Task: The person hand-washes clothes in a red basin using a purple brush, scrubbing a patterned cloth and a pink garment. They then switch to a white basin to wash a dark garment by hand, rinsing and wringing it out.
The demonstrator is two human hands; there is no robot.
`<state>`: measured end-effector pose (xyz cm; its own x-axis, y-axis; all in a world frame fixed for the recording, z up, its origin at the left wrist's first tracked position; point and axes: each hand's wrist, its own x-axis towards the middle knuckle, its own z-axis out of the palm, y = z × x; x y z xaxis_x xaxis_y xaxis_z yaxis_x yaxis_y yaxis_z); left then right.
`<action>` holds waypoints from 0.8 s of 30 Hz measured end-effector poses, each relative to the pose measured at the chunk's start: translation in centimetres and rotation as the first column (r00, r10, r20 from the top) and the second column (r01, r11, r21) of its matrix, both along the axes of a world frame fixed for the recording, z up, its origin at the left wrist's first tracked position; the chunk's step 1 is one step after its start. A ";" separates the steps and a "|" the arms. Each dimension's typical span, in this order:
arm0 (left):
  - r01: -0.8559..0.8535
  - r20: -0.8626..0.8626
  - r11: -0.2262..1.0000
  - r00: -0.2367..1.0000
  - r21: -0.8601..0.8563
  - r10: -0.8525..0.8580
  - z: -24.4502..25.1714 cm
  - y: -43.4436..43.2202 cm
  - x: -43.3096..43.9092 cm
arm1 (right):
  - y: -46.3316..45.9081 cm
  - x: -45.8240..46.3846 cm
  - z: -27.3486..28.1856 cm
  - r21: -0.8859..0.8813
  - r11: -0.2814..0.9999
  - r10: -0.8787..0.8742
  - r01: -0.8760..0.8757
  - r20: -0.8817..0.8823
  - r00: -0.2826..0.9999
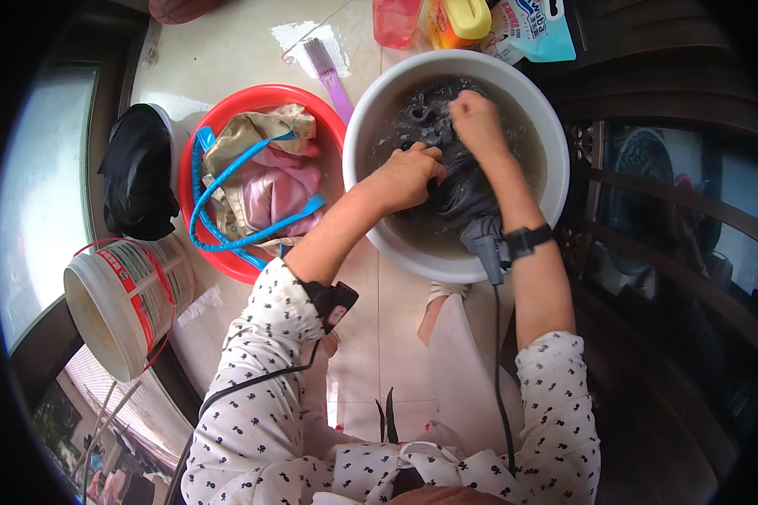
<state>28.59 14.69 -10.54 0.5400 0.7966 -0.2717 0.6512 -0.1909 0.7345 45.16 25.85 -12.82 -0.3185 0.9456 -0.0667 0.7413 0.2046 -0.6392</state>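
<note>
A round white plastic basin (557, 151) stands on the floor before me, holding murky grey-brown water (534, 158). Dark wet cloth (467, 189) lies bunched in it, partly under the surface. My left hand (412, 175) grips a fold of this cloth near the basin's left side, fingers curled over it. Farther back, my right hand (477, 120) is closed into a fist on the cloth, slightly blurred. Small bubbles and ripples show around the cloth. Part of the cloth rises near the basin's front, by a grey cable plug (489, 259) at my right wrist.
Left stands a red basin (205, 117) with pink fabric (278, 192) and a blue-handled bag (243, 136). A purple brush (330, 79) lies between the basins. A white bucket (104, 315) lies tipped. Behind are a yellow-capped container (458, 25) and a teal pouch (553, 44). Dark furniture (676, 196) borders the right.
</note>
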 end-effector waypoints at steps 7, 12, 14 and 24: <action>0.067 -0.074 0.998 0.995 0.016 -0.066 0.2 0.1 -2.4 | 1.0 1.6 0.5 0.049 0.999 0.029 -0.019 -0.202 0.979; 0.167 -0.090 0.984 0.981 -0.065 -0.172 0.0 -1.2 -2.0 | -1.2 -0.7 -3.3 -0.013 0.997 0.071 -0.070 0.176 0.982; 0.104 -0.007 0.957 0.994 -0.269 -0.110 0.0 -0.4 -2.6 | -1.5 -0.4 -2.8 -0.076 0.997 -0.031 0.022 -0.116 0.993; -0.423 0.597 0.900 0.696 -0.109 0.399 1.7 1.9 0.4 | -6.7 1.3 9.6 -0.158 0.986 -0.059 -0.052 -0.626 0.778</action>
